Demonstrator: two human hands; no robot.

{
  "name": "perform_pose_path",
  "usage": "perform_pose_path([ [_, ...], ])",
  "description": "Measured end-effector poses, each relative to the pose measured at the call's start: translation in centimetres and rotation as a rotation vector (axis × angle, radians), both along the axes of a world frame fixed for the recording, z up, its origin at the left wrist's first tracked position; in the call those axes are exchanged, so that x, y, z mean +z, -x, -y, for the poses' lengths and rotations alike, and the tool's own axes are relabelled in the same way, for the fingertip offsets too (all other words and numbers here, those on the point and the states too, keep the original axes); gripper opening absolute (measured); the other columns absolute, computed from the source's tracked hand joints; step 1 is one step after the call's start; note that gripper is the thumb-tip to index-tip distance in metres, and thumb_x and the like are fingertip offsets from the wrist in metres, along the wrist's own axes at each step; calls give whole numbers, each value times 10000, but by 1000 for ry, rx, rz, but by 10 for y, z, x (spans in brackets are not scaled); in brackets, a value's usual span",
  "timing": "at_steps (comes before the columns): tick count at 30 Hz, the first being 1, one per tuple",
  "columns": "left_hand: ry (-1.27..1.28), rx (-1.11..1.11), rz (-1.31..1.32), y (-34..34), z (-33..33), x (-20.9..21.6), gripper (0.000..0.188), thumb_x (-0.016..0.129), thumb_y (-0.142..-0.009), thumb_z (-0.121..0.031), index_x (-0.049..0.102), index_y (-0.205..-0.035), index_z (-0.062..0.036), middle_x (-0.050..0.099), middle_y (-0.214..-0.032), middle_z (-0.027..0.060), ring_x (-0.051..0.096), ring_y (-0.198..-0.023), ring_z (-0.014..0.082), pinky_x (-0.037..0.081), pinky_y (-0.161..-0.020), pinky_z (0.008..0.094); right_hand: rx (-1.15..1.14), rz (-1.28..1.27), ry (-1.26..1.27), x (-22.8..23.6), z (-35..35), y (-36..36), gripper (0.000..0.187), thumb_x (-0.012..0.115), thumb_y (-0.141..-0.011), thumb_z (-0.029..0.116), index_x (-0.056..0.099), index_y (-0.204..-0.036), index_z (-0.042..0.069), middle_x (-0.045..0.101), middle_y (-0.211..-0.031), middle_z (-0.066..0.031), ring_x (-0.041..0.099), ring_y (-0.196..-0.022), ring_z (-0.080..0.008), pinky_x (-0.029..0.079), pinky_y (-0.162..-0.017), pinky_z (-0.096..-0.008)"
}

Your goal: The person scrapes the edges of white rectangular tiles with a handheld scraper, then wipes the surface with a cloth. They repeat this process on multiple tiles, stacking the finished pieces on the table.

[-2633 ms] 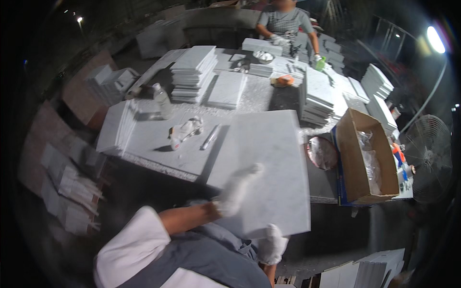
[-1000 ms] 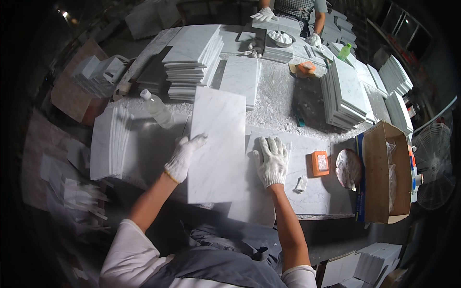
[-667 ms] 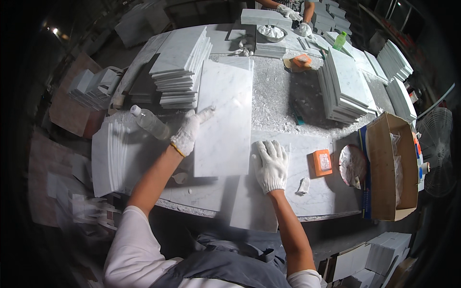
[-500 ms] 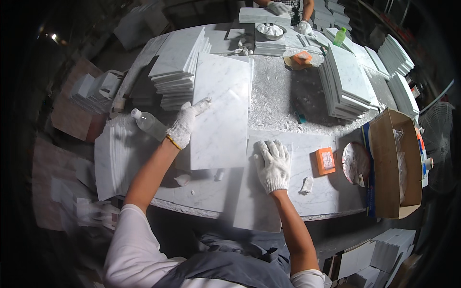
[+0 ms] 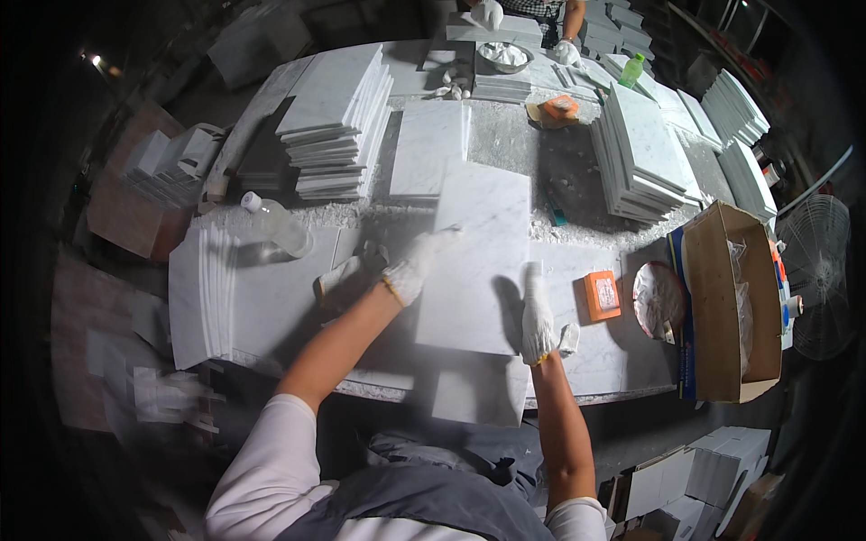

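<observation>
A white marble tile (image 5: 478, 270) with faint grey veins is tilted over the near part of the table. My left hand (image 5: 419, 269), in a white knit glove, is closed on its left edge, thumb on the upper face; the fingers underneath are hidden. My right hand (image 5: 538, 316), also gloved, is beside the right edge with fingers stretched out straight; whether it touches the edge I cannot tell. Below the held tile, another marble tile (image 5: 476, 392) lies at the table's front edge. A small crumpled white piece (image 5: 568, 339) is just right of my right hand.
Tile stacks stand at left (image 5: 329, 117) and right (image 5: 640, 149). Around me are a clear bottle (image 5: 275, 225), an orange block (image 5: 602, 295), a round dish (image 5: 657, 300) and a cardboard box (image 5: 732, 311). Across the table, a gloved co-worker's hand (image 5: 487, 14) is over a tile stack.
My left hand has brought the tile off the stack, rightward and nearer. My right hand has turned from lying flat on the lower tile to upright beside the moved tile's edge.
</observation>
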State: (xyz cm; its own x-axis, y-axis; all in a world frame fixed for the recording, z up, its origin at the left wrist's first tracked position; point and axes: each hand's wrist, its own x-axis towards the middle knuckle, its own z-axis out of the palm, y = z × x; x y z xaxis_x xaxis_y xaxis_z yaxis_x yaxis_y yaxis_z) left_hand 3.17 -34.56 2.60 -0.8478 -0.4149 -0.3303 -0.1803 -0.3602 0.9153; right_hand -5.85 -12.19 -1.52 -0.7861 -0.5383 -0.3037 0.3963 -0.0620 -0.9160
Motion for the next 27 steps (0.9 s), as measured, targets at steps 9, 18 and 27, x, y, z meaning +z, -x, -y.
perform_pose_path([
  [9, 678, 350, 126, 36, -21, -29, 538, 544, -1046, -469, 656, -1318, -18, 687, -1305, 178, 638, -1234, 253, 489, -1041, 335, 11, -297, -85, 68, -7, 76, 379, 580, -1057, 372, 739, -1034, 28, 677, -884, -11, 583, -781, -101, 475, -699, -265],
  [18, 1153, 104, 319, 21, -38, -32, 310, 605, -1015, -149, 639, -1279, 9, 657, -1314, 197, 636, -1218, 337, 492, -1046, 392, 50, -141, -129, 48, 69, 191, 403, 683, -1007, 416, 738, -1128, 35, 663, -878, 28, 557, -737, -70, 455, -652, -241],
  [27, 1167, 395, -44, 29, -31, -52, 280, 661, -988, -102, 691, -1260, -41, 747, -1085, 148, 726, -979, 263, 559, -866, 374, 248, -164, -18, 11, 143, 243, 409, 663, -1017, 420, 719, -1182, 50, 558, -733, 84, 472, -599, -35, 389, -517, -233],
])
